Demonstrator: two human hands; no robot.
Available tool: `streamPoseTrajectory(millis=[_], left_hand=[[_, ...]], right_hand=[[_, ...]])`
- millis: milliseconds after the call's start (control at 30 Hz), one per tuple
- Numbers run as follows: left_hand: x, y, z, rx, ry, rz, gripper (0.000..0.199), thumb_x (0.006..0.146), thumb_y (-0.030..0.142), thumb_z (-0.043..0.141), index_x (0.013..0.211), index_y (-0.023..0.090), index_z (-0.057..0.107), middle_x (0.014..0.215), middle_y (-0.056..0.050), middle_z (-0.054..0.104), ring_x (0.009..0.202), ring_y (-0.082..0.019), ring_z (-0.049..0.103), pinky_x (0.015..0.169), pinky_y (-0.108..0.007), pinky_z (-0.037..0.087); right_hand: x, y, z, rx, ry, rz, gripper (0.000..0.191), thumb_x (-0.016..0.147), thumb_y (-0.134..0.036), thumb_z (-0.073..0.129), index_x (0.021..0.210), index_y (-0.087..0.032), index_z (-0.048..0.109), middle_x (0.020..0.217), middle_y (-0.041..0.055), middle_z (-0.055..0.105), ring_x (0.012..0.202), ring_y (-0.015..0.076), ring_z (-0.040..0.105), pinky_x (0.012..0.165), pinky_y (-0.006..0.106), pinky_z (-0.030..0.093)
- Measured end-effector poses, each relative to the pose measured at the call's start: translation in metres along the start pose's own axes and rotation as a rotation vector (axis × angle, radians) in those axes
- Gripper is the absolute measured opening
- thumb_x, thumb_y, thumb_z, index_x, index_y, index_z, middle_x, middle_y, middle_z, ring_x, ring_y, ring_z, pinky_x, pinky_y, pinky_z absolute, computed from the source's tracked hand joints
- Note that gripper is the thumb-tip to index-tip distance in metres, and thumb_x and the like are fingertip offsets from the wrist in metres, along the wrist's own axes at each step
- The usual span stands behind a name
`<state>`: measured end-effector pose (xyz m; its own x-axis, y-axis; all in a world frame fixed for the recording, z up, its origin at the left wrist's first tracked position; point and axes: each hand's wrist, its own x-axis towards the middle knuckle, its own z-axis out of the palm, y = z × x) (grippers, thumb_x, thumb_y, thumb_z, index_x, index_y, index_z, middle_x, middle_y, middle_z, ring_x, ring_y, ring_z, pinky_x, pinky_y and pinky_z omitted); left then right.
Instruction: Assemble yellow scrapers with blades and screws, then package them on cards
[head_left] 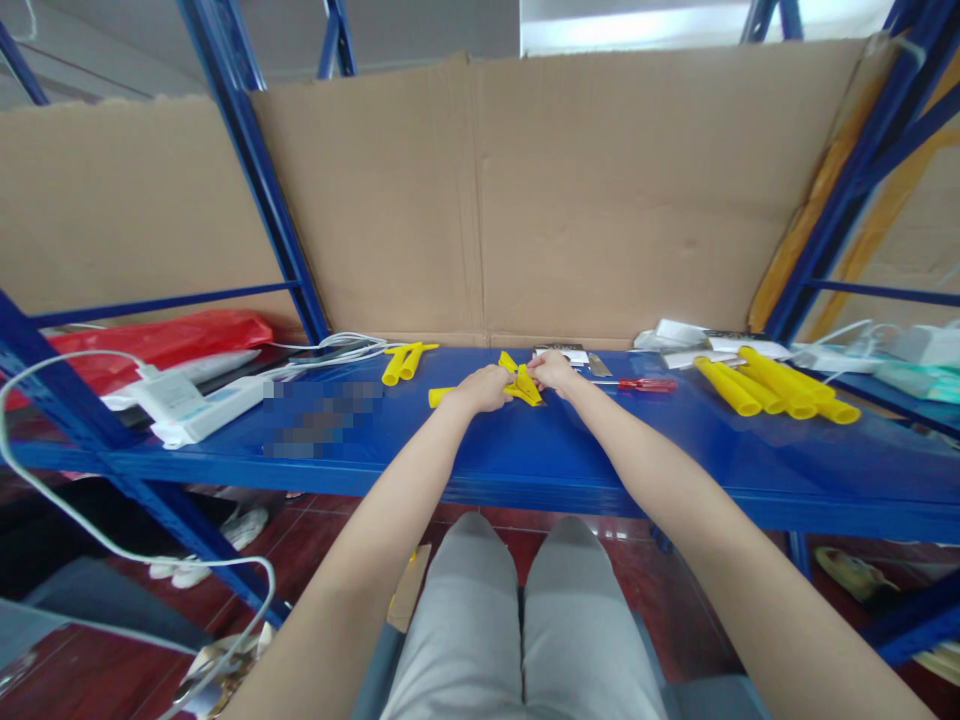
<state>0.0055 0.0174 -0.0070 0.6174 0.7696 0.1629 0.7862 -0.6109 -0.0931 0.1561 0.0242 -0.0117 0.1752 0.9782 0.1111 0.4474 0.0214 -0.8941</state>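
So both hands were out in front, working over a blue metal table (pixel 555 450) with a bright yellow plastic piece with flared, wing-like ends (pixel 531 388) right between them, near the middle. The left hand (pixel 486 388) was curled closed around that piece, and a yellow tube end (pixel 439 397) poked out on its far left, though I couldn't tell if it was all one part. The right hand (pixel 551 370) had its fingers bent in close together at the other side of the yellow piece; couldn't really tell if they were pinching it or just touching. Just right of that hand lay a screwdriver with a translucent red handle (pixel 646 385), and further right a bunch of yellow plastic tubes (pixel 772 385) sat side by side. Two yellow T-shaped plastic parts (pixel 405 362) were over on the left, near some coiled white cable (pixel 352 348). Way left was a white power strip (pixel 217 410) by a red plastic bag (pixel 172 340), and tall brown cardboard (pixel 600 200) stood along the back.
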Motion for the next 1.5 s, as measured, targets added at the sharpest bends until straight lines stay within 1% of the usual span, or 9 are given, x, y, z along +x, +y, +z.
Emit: streamPoseTrajectory(millis=[233,400,567,767,1033,1167,1267,1400,1500], left_hand=[[-0.003,0.005,-0.002,-0.011,0.004,0.007,0.041,0.086,0.023,0.060,0.126,0.021,0.063,0.127,-0.009,0.065,0.119,-0.026,0.059,0.097,-0.033,0.046],[-0.004,0.005,-0.003,-0.049,0.016,0.023,0.042,0.085,0.022,0.061,0.127,0.024,0.064,0.125,-0.007,0.066,0.118,-0.026,0.059,0.097,-0.032,0.045],[-0.004,0.004,-0.002,-0.050,0.008,0.006,0.040,0.085,0.024,0.061,0.124,0.023,0.066,0.122,-0.009,0.067,0.115,-0.026,0.061,0.096,-0.032,0.046],[-0.003,0.003,0.000,-0.071,0.027,0.023,0.039,0.083,0.019,0.060,0.122,0.023,0.067,0.121,-0.008,0.068,0.115,-0.025,0.061,0.096,-0.030,0.047],[0.003,-0.002,0.008,-0.038,0.032,-0.008,0.039,0.085,0.024,0.059,0.123,0.022,0.067,0.120,-0.008,0.068,0.112,-0.023,0.062,0.095,-0.030,0.047],[0.005,-0.003,0.010,-0.009,0.076,0.008,0.038,0.085,0.020,0.058,0.122,0.023,0.067,0.117,-0.007,0.069,0.110,-0.022,0.062,0.095,-0.029,0.047],[0.004,-0.001,0.008,-0.035,0.139,0.043,0.036,0.086,0.017,0.056,0.119,0.022,0.068,0.115,-0.008,0.068,0.108,-0.022,0.062,0.095,-0.031,0.046],[0.001,0.006,0.002,-0.056,0.221,0.118,0.035,0.088,0.013,0.050,0.117,0.019,0.069,0.108,-0.011,0.065,0.104,-0.022,0.061,0.094,-0.033,0.046],[0.000,0.011,-0.001,-0.054,0.260,0.143,0.040,0.089,0.011,0.047,0.124,0.017,0.065,0.105,-0.012,0.063,0.102,-0.022,0.060,0.094,-0.033,0.045]], right_hand=[[0.005,0.001,0.004,-0.194,0.012,-0.051,0.013,0.069,-0.001,0.063,0.071,-0.014,0.063,0.049,-0.0053,0.054,0.045,0.0097,0.052,0.047,0.019,0.042],[0.008,0.004,0.002,-0.395,0.036,-0.176,0.015,0.066,-0.004,0.064,0.077,-0.013,0.070,0.073,0.0008,0.070,0.067,0.0145,0.065,0.060,0.019,0.047],[0.008,0.005,0.002,-0.519,0.016,-0.269,0.020,0.068,-0.005,0.063,0.084,-0.012,0.073,0.090,0.0043,0.074,0.080,0.0165,0.068,0.070,0.020,0.049],[0.005,0.002,-0.004,-0.620,0.011,-0.354,0.020,0.071,-0.006,0.062,0.086,-0.012,0.074,0.093,0.0077,0.075,0.082,0.0178,0.068,0.073,0.022,0.050],[0.007,0.001,-0.016,-0.637,-0.001,-0.372,0.015,0.074,-0.007,0.062,0.080,-0.012,0.074,0.087,0.0097,0.075,0.078,0.0173,0.068,0.070,0.021,0.049],[0.007,0.004,-0.020,-0.545,-0.016,-0.323,0.013,0.077,-0.012,0.062,0.067,-0.013,0.070,0.069,0.0060,0.071,0.068,0.0164,0.066,0.064,0.022,0.048],[0.006,0.005,-0.022,-0.316,-0.083,-0.215,0.022,0.082,-0.017,0.060,0.061,-0.014,0.064,0.056,0.0033,0.064,0.055,0.0128,0.059,0.057,0.022,0.047],[0.006,0.005,-0.026,0.040,-0.219,-0.010,0.020,0.085,-0.015,0.062,0.065,-0.014,0.060,0.054,0.0018,0.062,0.050,0.0096,0.056,0.053,0.019,0.047],[0.007,0.003,-0.030,0.240,-0.285,0.101,0.015,0.085,-0.011,0.062,0.071,-0.014,0.059,0.056,0.0014,0.063,0.051,0.0094,0.056,0.054,0.019,0.048]])
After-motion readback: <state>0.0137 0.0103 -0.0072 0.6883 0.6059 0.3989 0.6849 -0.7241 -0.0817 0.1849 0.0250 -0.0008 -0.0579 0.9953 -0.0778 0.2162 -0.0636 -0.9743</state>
